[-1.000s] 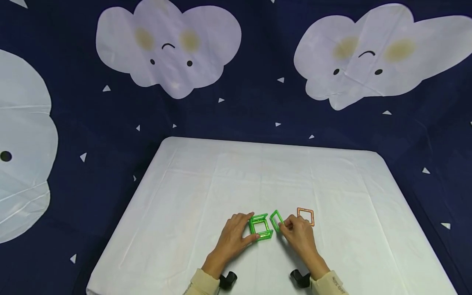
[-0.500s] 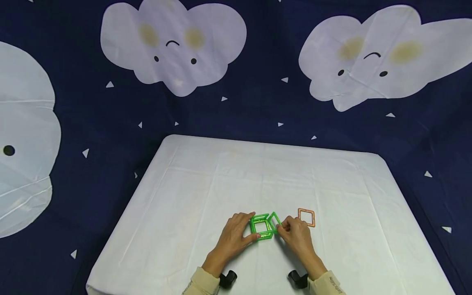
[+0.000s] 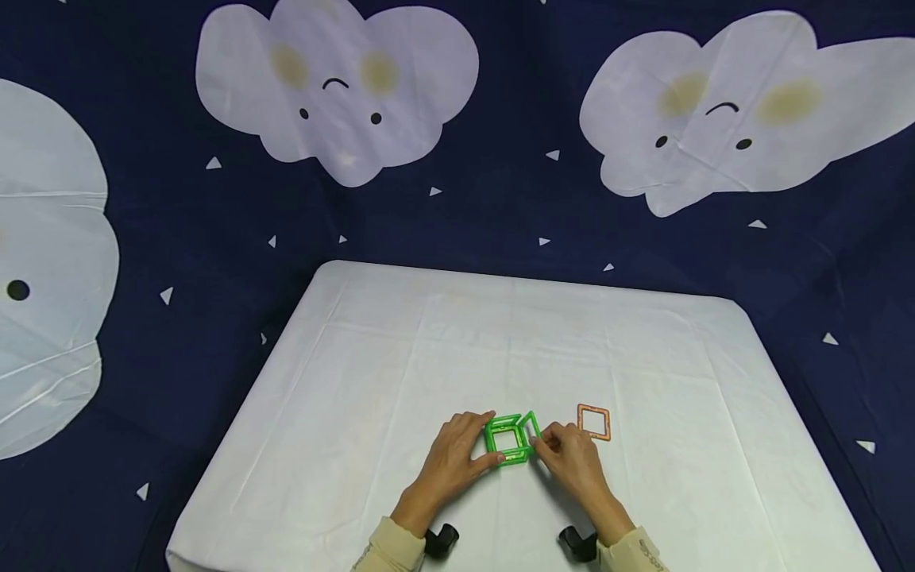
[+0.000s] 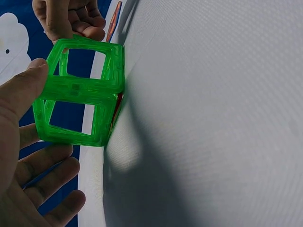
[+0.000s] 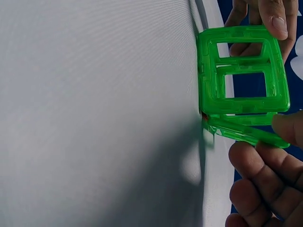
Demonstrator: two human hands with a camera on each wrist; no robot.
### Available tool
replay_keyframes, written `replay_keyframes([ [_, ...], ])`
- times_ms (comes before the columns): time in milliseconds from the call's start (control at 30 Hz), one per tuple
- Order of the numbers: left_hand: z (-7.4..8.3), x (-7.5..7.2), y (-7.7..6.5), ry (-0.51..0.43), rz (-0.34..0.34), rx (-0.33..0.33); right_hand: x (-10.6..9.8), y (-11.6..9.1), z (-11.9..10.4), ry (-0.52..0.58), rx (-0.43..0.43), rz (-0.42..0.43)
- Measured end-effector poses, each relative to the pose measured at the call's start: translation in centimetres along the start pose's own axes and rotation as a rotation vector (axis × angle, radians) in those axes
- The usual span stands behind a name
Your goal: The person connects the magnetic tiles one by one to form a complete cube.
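Green magnetic tiles point(image 3: 512, 458) stand joined as an open-topped box on the white table. My left hand point(image 3: 452, 459) grips the box from its left side, thumb at the near wall and a fingertip at the far one. In the left wrist view, the thumb lies against the green box point(image 4: 78, 86). Between thumb and fingers my right hand point(image 3: 577, 462) pinches one more green square tile point(image 5: 248, 133). Its lower edge meets the box's right side, and its top leans outward to the right. A thin red strip point(image 4: 118, 105) shows low along the box's base.
An orange square tile point(image 3: 609, 425) lies flat just beyond the right hand. The white-covered table point(image 3: 343, 413) reaches back to a dark blue cloth point(image 3: 493, 230) printed with clouds. Black wrist mounts point(image 3: 442, 542) sit under both wrists.
My right hand has moved left, bringing its green tile from apart to against the box's right side, and the tile has tilted more upright. The left hand keeps its grip on the box.
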State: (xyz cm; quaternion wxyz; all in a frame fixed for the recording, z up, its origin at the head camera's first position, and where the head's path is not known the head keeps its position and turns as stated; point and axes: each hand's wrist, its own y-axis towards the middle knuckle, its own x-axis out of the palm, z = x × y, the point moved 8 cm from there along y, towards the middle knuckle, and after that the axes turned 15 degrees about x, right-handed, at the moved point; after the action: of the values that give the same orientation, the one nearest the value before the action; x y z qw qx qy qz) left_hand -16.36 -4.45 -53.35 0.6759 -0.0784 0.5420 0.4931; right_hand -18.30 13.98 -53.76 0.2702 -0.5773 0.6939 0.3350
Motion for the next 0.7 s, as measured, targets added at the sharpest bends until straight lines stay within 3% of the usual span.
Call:
replay_keyframes([
  [700, 0.12, 0.01, 0.07, -0.024, 0.003, -0.004, 0.21, -0.23, -0.07, 0.066, -0.010, -0.003],
])
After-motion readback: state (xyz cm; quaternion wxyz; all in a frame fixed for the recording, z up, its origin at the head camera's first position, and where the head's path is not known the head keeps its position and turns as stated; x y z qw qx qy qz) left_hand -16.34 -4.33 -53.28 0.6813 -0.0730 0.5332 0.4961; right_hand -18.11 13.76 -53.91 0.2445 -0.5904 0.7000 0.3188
